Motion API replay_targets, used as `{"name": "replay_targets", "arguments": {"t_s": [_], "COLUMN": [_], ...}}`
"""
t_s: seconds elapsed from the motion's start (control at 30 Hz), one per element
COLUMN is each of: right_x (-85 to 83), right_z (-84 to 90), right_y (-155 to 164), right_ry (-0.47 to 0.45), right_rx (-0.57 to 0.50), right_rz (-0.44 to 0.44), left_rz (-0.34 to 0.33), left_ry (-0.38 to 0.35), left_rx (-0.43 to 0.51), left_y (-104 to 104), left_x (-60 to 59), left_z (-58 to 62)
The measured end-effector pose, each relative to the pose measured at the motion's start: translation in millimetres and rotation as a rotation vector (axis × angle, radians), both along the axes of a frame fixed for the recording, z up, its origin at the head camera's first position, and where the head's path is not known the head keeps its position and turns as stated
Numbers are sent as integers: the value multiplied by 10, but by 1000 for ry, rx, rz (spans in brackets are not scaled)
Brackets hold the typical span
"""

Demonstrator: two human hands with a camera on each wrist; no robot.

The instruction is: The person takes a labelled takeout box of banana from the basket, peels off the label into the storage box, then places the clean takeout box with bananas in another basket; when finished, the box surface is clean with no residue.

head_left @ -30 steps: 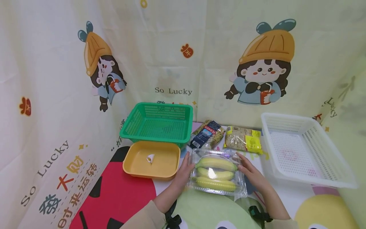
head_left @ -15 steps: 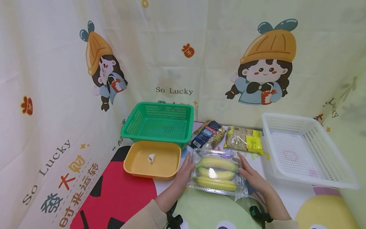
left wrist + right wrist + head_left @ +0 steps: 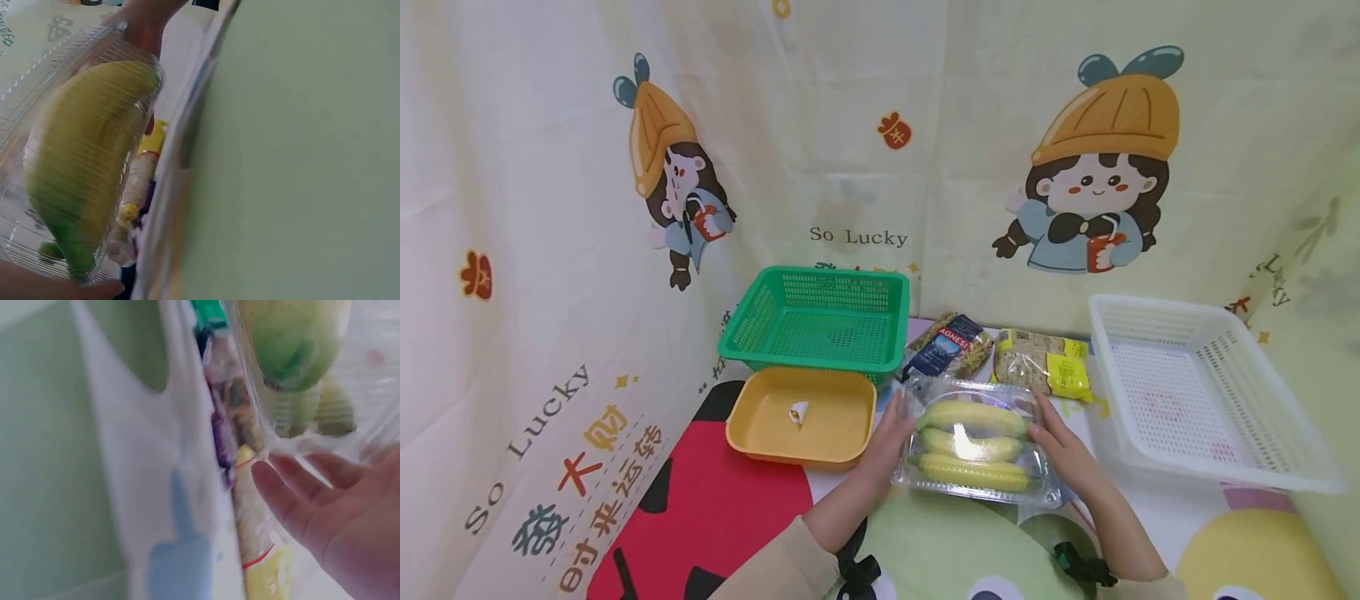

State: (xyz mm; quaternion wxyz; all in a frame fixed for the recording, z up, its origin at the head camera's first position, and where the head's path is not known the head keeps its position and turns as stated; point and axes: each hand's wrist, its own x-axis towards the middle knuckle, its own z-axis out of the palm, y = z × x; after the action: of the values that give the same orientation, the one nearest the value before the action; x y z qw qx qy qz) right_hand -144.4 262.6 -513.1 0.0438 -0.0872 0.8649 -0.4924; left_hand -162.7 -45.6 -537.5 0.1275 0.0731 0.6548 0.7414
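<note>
Nearest the front edge of the tabletop (image 3: 1150, 508), both forearms reach forward from cream sleeves, each wrist wearing a dark strap. Between them sits the clear clamshell box (image 3: 976, 446) with three bananas (image 3: 973, 417) inside, and it is caught from both ends at once: a wide, flimsy box like this likely needs a palm on each short side to stay level. The left hand (image 3: 891, 442) presses its straight fingers against the box's left end, thumb side up. The right hand (image 3: 1060, 454) mirrors it on the right end, fingers extended flat along the plastic; the right wrist view shows those fingers (image 3: 294, 487) stretched out, not curled, against the clear wall. So neither hand is clenched: both clamp the box between flat palms. The box's far edge looks tipped up slightly, though whether its base is off the cloth I cannot tell.

Just left of it, a yellow tray (image 3: 760, 437) holds a small white scrap (image 3: 796, 411). Behind that stands a green basket (image 3: 775, 312). Beyond the box lie a dark pasta packet (image 3: 951, 343) and a yellow-labelled packet (image 3: 1045, 365), side by side. Toward the right edge waits a white basket (image 3: 1285, 417). A cartoon-print curtain (image 3: 550, 208) closes off the back.
</note>
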Motion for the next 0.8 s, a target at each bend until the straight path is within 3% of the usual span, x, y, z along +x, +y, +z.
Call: {"name": "replay_targets", "arguments": {"t_s": [0.2,0.43,0.6,0.8], "right_x": [-18,-131,-215,-331], "right_z": [249,508,680,836], "right_y": [-61,-151,-247,-403], "right_ry": [-18,-36,-27,-36], "right_rx": [-19,-54,-54,-26], "right_rz": [-40,-32,12,26], "left_rz": [20,71,94,150], "left_ry": [43,65,47,38], "left_rx": [-48,-137,-60,-56], "left_y": [-56,-190,-322,-513], "left_x": [-37,-175,-298,-425], "left_z": [248,568,785,952]}}
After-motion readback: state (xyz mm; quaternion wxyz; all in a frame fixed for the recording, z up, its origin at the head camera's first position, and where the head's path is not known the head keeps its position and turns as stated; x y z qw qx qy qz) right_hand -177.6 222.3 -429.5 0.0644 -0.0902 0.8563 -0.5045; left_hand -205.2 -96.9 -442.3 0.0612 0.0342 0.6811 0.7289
